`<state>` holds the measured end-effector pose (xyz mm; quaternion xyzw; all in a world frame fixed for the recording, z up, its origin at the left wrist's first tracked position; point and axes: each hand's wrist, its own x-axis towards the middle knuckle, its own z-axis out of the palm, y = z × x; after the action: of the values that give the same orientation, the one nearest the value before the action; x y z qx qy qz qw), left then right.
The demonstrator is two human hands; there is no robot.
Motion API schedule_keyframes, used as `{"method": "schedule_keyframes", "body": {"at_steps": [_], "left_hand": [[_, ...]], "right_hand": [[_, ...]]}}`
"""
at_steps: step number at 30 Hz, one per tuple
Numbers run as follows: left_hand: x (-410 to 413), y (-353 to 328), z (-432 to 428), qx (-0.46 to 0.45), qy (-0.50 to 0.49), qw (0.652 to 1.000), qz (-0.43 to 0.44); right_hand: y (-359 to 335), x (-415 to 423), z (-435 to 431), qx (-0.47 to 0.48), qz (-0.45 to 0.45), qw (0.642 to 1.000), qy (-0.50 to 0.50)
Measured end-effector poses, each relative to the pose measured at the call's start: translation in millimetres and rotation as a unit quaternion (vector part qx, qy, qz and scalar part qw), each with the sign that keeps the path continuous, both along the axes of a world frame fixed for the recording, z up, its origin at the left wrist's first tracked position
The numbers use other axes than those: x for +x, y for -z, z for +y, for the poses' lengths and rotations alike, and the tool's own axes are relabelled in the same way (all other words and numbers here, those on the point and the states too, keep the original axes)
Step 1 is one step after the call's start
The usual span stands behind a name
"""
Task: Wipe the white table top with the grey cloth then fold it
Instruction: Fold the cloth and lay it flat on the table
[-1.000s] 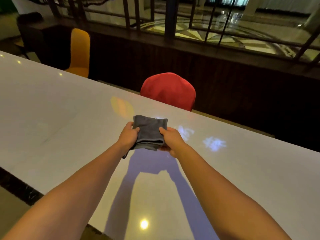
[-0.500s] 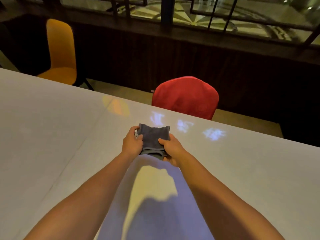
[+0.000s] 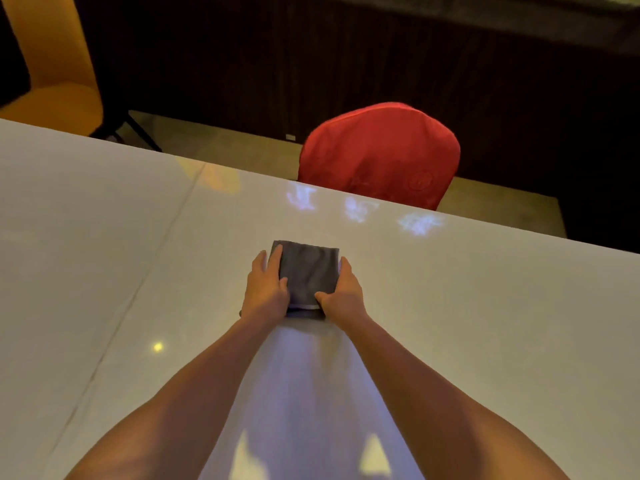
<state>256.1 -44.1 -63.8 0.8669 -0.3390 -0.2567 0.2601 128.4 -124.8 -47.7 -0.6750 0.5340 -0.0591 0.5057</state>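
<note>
The grey cloth [image 3: 308,271] is folded into a small thick square and lies flat on the white table top [image 3: 104,258], a little short of the far edge. My left hand [image 3: 265,289] rests on its left side with fingers laid over the edge. My right hand [image 3: 343,292] grips its right side, thumb pressed on the near corner. Both hands hold the cloth down on the table.
A red chair [image 3: 379,154] stands behind the table's far edge, straight beyond the cloth. An orange chair [image 3: 52,67] is at the far left. A thin seam [image 3: 138,289] runs diagonally across the table top left of my hands.
The folded cloth has gone from held up between my hands to lying flat on the table. My head has tilted down and leaned closer over the table.
</note>
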Motion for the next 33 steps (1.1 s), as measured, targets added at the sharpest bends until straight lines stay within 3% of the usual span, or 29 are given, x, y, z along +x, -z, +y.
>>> {"method": "schedule_keyframes", "body": {"at_steps": [3, 5, 10, 15, 20, 26, 30, 33], "left_hand": [[-3, 3, 4, 0.066, 0.089, 0.985, -0.133], [-4, 4, 5, 0.039, 0.125, 0.982, -0.132], [-8, 2, 0, -0.014, 0.071, 0.995, -0.069], [-7, -14, 7, -0.003, 0.054, 0.998, -0.026], [-12, -33, 34, 0.04, 0.077, 0.995, -0.051], [-42, -37, 81, -0.002, 0.119, 0.989, -0.092], [-51, -22, 105, 0.019, 0.111, 0.992, -0.059], [-51, -4, 115, 0.066, 0.18, 0.969, -0.154]], "right_hand": [[7, -3, 8, -0.12, 0.064, 0.986, -0.093], [10, -4, 11, -0.147, 0.087, 0.977, -0.129], [7, -1, 7, -0.058, 0.069, 0.992, -0.084], [-7, -8, 12, -0.018, 0.041, 0.996, -0.071], [-29, -22, 26, 0.035, 0.006, 0.997, -0.064], [-31, -45, 70, -0.012, 0.014, 0.996, -0.09], [-14, -54, 92, -0.004, 0.07, 0.989, -0.133], [4, -58, 100, -0.147, 0.226, 0.935, -0.229]]}}
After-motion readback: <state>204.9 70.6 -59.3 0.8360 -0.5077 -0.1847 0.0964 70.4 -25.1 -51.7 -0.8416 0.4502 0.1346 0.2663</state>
